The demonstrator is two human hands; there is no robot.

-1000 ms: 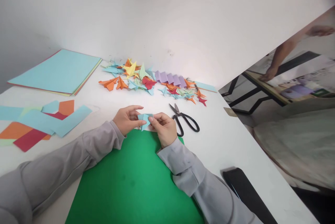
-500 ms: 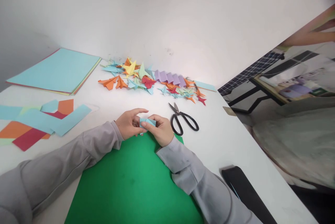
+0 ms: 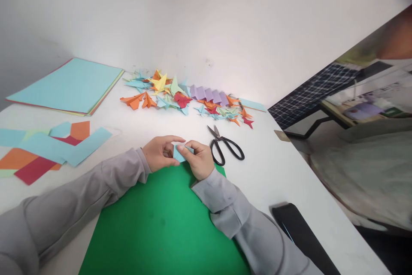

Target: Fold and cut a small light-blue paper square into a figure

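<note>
A small folded piece of light-blue paper (image 3: pixel 180 155) is raised above the far end of a green sheet (image 3: pixel 161 219). My right hand (image 3: pixel 200 161) pinches it, thumb on the near face and fingers behind. At the paper's left side is my left hand (image 3: pixel 159 152), with thumb and index finger spread apart; the thumb tip is close to the paper's lower left edge, and I cannot tell whether it touches. Black-handled scissors (image 3: pixel 222 144) lie with blades parted just right of my right hand.
Colourful folded paper shapes (image 3: pixel 175 90) and a pleated purple strip (image 3: pixel 208 95) lie along the wall. Cut paper strips (image 3: pixel 45 148) and a stack of large sheets (image 3: pixel 71 84) are on the left. A black phone-like object (image 3: pixel 299 232) lies beside my right forearm. Another person's arm (image 3: pixel 397 43) shows, blurred, at far right.
The blue paper has turned in my right hand and shows a larger flat face. My left thumb and fingers have shifted slightly around its left edge. The other person's arm at far right has moved.
</note>
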